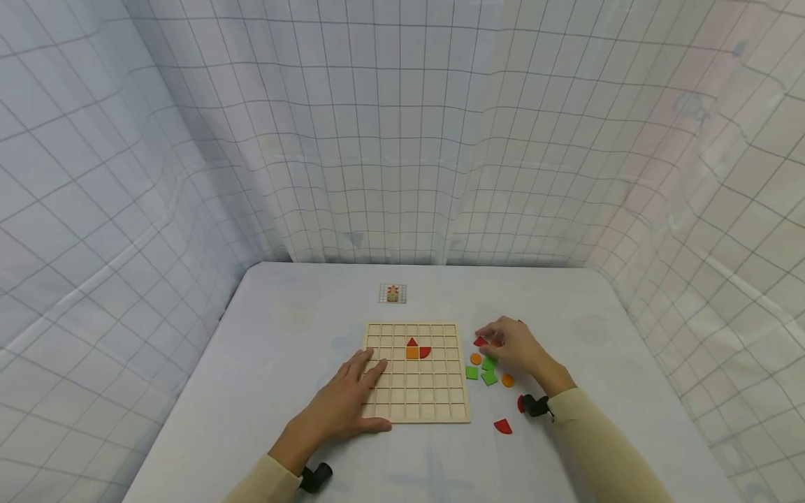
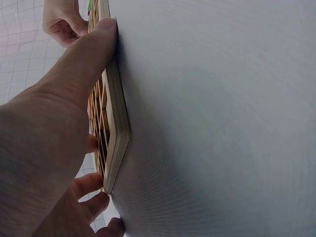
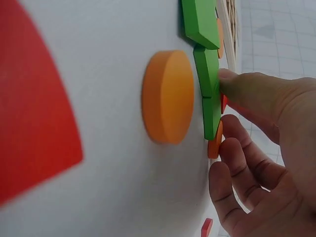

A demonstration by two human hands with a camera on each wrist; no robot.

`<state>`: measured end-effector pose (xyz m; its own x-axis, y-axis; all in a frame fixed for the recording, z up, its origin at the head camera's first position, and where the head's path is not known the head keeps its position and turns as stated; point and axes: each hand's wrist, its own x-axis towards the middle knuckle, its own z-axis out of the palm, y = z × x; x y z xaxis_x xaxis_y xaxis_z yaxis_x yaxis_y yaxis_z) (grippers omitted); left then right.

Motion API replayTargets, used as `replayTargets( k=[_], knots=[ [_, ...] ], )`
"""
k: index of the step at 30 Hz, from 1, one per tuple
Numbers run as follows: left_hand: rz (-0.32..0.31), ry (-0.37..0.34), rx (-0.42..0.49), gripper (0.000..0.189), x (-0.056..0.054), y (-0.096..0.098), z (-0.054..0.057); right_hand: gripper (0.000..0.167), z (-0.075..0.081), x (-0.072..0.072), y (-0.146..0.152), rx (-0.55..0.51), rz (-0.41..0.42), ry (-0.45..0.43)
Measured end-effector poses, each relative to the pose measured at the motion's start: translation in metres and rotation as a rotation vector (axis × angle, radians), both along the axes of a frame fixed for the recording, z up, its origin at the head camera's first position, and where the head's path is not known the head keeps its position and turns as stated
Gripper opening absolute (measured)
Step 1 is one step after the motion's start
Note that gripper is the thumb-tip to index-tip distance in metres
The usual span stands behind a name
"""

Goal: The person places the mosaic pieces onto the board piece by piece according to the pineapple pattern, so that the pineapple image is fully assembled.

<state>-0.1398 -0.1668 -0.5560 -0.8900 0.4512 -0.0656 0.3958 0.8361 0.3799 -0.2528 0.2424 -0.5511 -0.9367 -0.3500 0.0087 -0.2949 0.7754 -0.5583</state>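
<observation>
Nearest the right-wrist camera lies a blurred red sector (image 3: 34, 118), an orange disc (image 3: 170, 98) just beyond. The thumb and fingertips of your right hand (image 1: 514, 347) stand narrowly about a red piece (image 1: 481, 341) near green squares (image 1: 472, 373); whether they grip it cannot be told. Your left hand (image 1: 339, 402), fingers spread wide, rests on the left side of the gridded board (image 1: 434, 396), whose orange square (image 1: 411, 353) has a red triangle (image 1: 411, 342) and a red quarter-circle (image 1: 424, 352) in adjoining cells.
</observation>
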Motion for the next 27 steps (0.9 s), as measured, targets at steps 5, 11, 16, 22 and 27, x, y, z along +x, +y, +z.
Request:
replayTargets(
  k=[5,11,16,22,27],
  knots=[
    [0.0,-0.008,0.002,0.122,0.0,0.0,0.001,0.024,-0.001,-0.001,-0.003,0.016,-0.007,0.004],
    [0.004,-0.017,0.001,0.122,0.001,0.0,0.003,0.02,-0.001,-0.001,-0.007,0.021,0.003,0.015],
    [0.01,-0.018,-0.003,0.121,0.001,0.001,0.002,0.017,-0.001,0.0,-0.009,0.031,-0.009,0.006],
    [0.008,-0.005,-0.009,0.121,0.001,0.001,0.001,0.014,0.001,0.0,-0.011,0.02,-0.006,0.009],
    [0.006,0.006,-0.013,0.121,0.002,0.001,0.002,0.011,0.0,0.0,-0.012,0.02,-0.013,0.012]
  ],
)
